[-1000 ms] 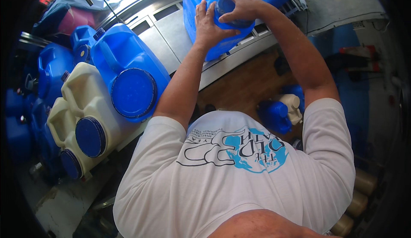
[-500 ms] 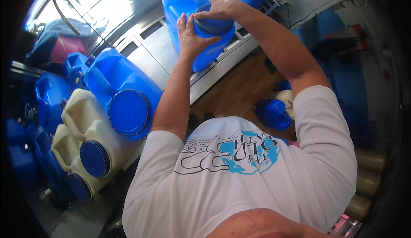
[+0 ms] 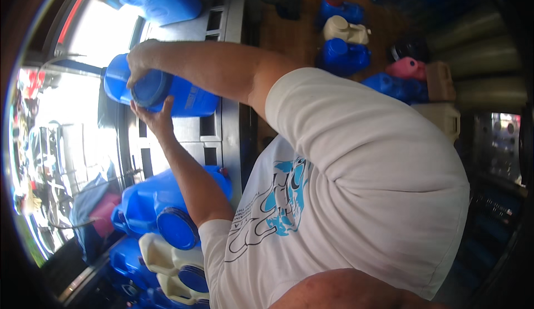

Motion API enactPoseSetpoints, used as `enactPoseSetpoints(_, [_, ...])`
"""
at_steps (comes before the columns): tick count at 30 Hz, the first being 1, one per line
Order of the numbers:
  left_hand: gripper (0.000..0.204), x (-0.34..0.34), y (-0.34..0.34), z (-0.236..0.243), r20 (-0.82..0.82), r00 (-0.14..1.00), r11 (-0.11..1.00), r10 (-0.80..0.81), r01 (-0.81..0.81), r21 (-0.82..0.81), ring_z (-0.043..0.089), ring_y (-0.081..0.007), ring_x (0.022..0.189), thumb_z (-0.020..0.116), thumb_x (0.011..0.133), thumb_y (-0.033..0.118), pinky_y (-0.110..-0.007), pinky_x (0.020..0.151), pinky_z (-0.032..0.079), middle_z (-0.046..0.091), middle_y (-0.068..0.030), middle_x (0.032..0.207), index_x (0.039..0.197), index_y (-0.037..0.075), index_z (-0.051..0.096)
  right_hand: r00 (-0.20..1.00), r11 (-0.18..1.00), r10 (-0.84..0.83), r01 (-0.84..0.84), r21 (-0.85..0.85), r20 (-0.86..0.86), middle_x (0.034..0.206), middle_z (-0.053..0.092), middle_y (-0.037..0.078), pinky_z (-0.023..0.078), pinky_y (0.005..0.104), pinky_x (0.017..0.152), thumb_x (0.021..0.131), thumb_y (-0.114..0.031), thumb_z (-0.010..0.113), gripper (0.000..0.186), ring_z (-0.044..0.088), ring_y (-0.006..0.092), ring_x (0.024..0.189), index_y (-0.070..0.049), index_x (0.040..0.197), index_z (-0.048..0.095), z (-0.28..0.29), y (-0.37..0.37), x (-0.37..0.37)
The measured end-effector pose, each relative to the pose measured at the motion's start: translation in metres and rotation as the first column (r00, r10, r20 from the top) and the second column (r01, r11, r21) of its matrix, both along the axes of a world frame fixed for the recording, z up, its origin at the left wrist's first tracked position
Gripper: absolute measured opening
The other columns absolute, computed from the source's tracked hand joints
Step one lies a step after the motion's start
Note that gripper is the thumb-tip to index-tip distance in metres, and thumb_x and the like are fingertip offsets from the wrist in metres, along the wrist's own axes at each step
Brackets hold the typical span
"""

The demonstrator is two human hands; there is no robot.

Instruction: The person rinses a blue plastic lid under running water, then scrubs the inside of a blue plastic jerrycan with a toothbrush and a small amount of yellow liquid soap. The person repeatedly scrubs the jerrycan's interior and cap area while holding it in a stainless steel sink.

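A large blue plastic jug rests on the steel counter, its wide round blue cap facing me. My right hand reaches across from above, its fingers curled over the cap's far rim. From below, my left hand cups the near rim, thumb on one side and fingers on the other. The cap sits on the jug's mouth. Part of the jug is hidden behind my right forearm.
Another blue jug stands farther along the counter. Near my left arm are a blue jug and cream jugs with blue caps. Several containers, including a cream one and a pink one, are on the floor at right.
My view has swung round, so the counter now lies at the left and the floor containers at upper right. Both hands have stayed at the same jug's cap.
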State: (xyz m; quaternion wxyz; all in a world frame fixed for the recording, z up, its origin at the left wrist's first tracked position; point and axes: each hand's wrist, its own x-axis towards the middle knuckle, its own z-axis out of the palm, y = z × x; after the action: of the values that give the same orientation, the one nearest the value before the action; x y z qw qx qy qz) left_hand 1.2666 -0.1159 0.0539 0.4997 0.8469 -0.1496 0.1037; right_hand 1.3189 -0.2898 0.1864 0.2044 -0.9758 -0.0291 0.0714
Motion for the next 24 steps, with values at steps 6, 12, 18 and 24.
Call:
enactPoseSetpoints(6, [0.126, -0.029, -0.028, 0.014, 0.057, 0.992, 0.991, -0.108, 0.103, 0.085, 0.024, -0.0405, 0.149, 0.09, 0.054, 0.062, -0.059, 0.118, 0.029, 0.022, -0.0157, 0.161, 0.154, 0.014, 0.03, 0.994, 0.965, -0.056, 0.078, 0.25, -0.094, 0.129, 0.066, 0.015, 0.045, 0.0452, 0.103, 0.08, -0.069, 0.067, 0.076, 0.06, 0.0318, 0.123, -0.007, 0.125, 0.068, 0.007, -0.047, -0.035])
enactPoseSetpoints(12, [0.12, -0.036, -0.049, 0.031, 0.11, 0.874, 0.839, -0.473, 0.41, 0.357, 0.03, -0.0376, 0.147, 0.091, 0.052, 0.063, -0.06, 0.113, 0.038, 0.027, -0.0123, 0.161, 0.152, 0.022, 0.038, 0.983, 0.456, -0.131, 0.176, 0.872, -0.13, 0.125, 0.068, 0.014, 0.039, 0.0475, 0.107, 0.083, -0.044, 0.077, 0.06, 0.057, 0.0311, 0.126, -0.008, 0.13, 0.067, -0.062, -0.117, -0.043])
enactPoseSetpoints(18, [0.119, -0.083, -0.164, 0.062, 0.042, 0.682, 0.591, -0.73, 0.599, 0.54, 0.032, -0.0373, 0.146, 0.094, 0.045, 0.057, -0.06, 0.111, 0.04, 0.03, -0.0118, 0.159, 0.148, 0.022, 0.047, 0.883, 0.218, -0.433, 0.295, 0.93, -0.178, 0.098, 0.074, 0.011, 0.05, 0.0372, 0.088, 0.09, -0.036, 0.072, 0.041, 0.069, 0.0227, 0.099, -0.003, 0.114, 0.07, -0.083, -0.224, -0.164])
enactPoseSetpoints(24, [0.117, -0.168, -0.301, 0.038, -0.075, 0.383, 0.329, -0.921, 0.864, 0.381, 0.029, -0.0423, 0.146, 0.094, 0.05, 0.054, -0.059, 0.112, 0.038, 0.03, -0.0192, 0.158, 0.15, 0.018, 0.044, 0.742, 0.107, -0.618, 0.408, 0.907, -0.261, 0.094, 0.073, 0.008, 0.048, 0.0362, 0.085, 0.095, -0.04, 0.064, 0.039, 0.066, 0.0208, 0.093, -0.004, 0.11, 0.068, -0.106, -0.349, -0.329])
